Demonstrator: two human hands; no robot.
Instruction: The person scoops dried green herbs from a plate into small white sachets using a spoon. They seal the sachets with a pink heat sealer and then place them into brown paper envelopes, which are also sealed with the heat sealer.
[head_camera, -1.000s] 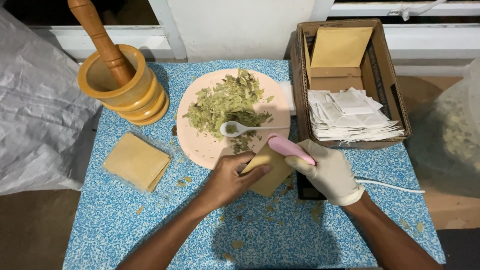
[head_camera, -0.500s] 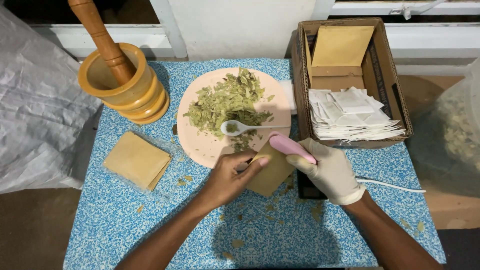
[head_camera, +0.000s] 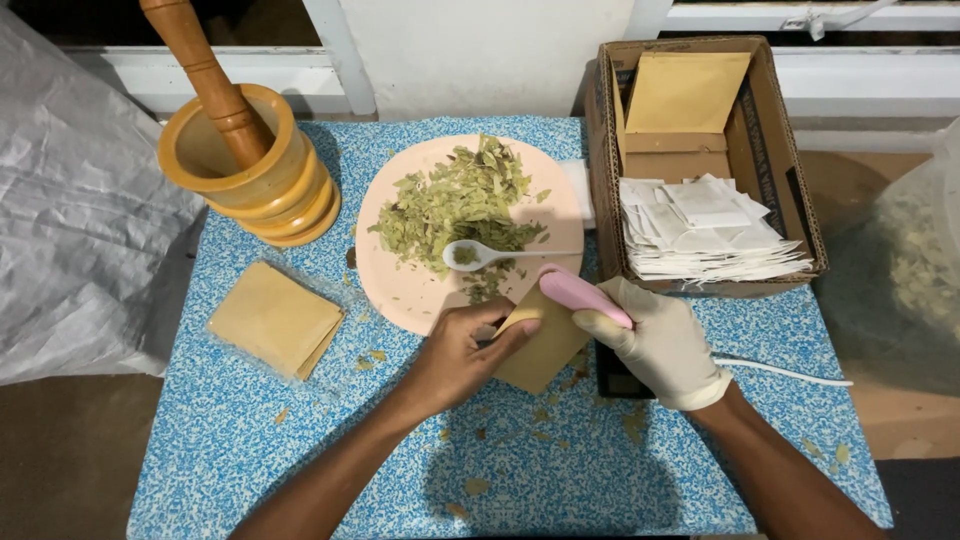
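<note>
The left hand pinches the near edge of a tan pouch that lies on the desk just below the plate. The right hand, in a pale glove, is closed around a pink tool whose tip meets the pouch's top edge; the pouch sits between the two hands, touching both. A white cord runs off to the right of that hand. On the plate are crushed dry leaves and a white spoon, its bowl among the leaves. Left of the plate stands a yellow mortar with a wooden pestle leaning in it; below the mortar lies a stack of pouches. Right of the plate a cardboard box holds white sachets.
</note>
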